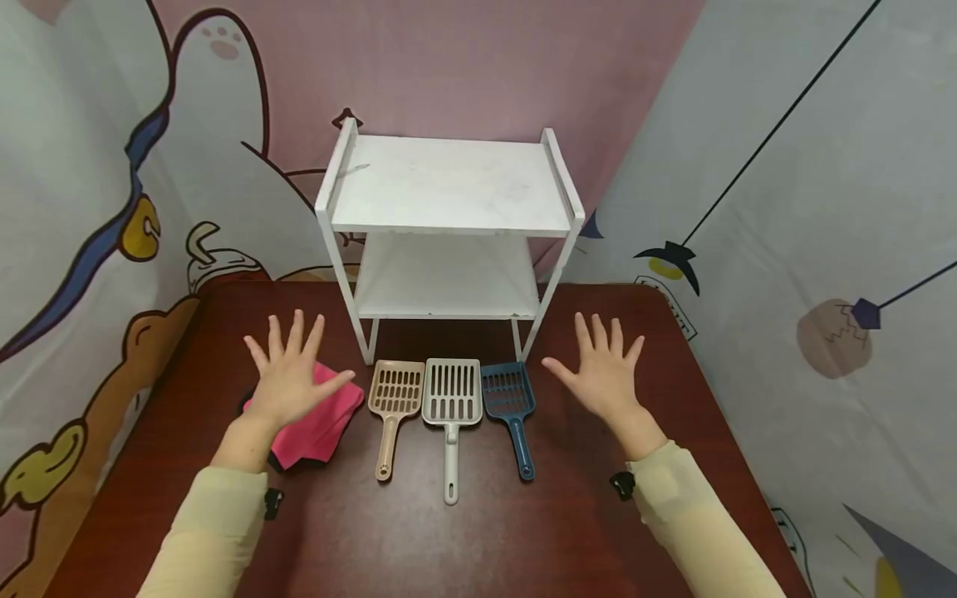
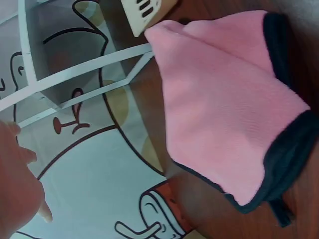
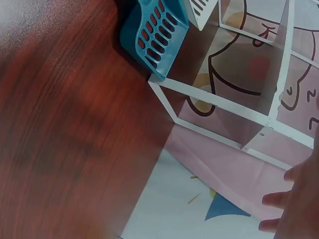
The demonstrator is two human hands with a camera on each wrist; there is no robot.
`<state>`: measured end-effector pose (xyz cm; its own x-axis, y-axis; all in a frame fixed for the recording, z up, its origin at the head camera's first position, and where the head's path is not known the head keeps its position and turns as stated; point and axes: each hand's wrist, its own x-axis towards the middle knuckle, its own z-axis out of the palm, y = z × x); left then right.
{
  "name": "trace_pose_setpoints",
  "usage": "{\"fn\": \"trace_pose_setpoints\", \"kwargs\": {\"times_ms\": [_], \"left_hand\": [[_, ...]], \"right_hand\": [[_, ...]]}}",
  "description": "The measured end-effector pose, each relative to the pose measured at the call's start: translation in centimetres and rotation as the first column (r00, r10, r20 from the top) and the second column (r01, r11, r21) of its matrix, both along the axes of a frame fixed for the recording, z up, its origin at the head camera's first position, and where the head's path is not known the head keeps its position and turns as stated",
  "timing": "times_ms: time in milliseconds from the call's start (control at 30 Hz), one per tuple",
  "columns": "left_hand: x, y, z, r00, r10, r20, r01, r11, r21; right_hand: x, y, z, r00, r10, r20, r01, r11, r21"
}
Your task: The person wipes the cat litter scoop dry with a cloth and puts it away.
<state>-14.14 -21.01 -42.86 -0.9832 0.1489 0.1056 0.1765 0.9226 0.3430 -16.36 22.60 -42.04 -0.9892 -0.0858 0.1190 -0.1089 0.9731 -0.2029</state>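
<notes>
Three slotted litter scoops lie in a row on the table: a beige scoop [image 1: 389, 415], a white scoop [image 1: 452, 428] in the middle and a dark blue scoop [image 1: 516, 432], handles toward me. My left hand [image 1: 287, 382] is held with fingers spread above a folded pink cloth with dark edging [image 1: 329, 423], which the left wrist view shows close up, apart from the hand. To the right of the blue scoop, my right hand [image 1: 601, 374] hovers with spread fingers and holds nothing.
A white two-tier shelf [image 1: 449, 187] stands at the back of the brown table [image 1: 359, 540], just behind the scoops. Printed fabric [image 1: 748, 249] with cartoon drawings hangs around the table's back and sides.
</notes>
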Motion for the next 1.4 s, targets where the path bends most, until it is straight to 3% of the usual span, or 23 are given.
{"fn": "trace_pose_setpoints", "kwargs": {"times_ms": [300,433,633,867,1100,1400], "left_hand": [[0.1,-0.7,-2.1,0.998,0.053,0.033,-0.053,0.999,-0.006],[0.3,-0.6,-3.2,0.998,0.057,0.033,-0.056,0.998,-0.011],[0.4,-0.4,-4.9,0.998,0.043,0.048,-0.044,0.999,0.021],[0.7,-0.5,-6.7,0.993,0.035,0.113,-0.041,0.998,0.045],[1.0,-0.6,-8.4,0.987,0.030,0.157,-0.044,0.995,0.089],[1.2,-0.7,-9.9,0.982,0.009,0.188,-0.034,0.991,0.129]], "right_hand": [[0.5,0.4,-1.0,0.999,-0.026,0.024,0.030,0.986,-0.164],[0.8,0.7,-2.1,0.996,-0.045,0.075,0.064,0.959,-0.277],[1.7,0.5,-3.9,0.975,-0.049,0.219,0.134,0.908,-0.396],[2.6,-0.2,-6.2,0.947,-0.033,0.319,0.187,0.865,-0.465],[3.4,-1.4,-8.3,0.931,-0.039,0.364,0.243,0.808,-0.536],[4.4,-2.5,-9.9,0.923,-0.061,0.380,0.264,0.819,-0.510]]}}
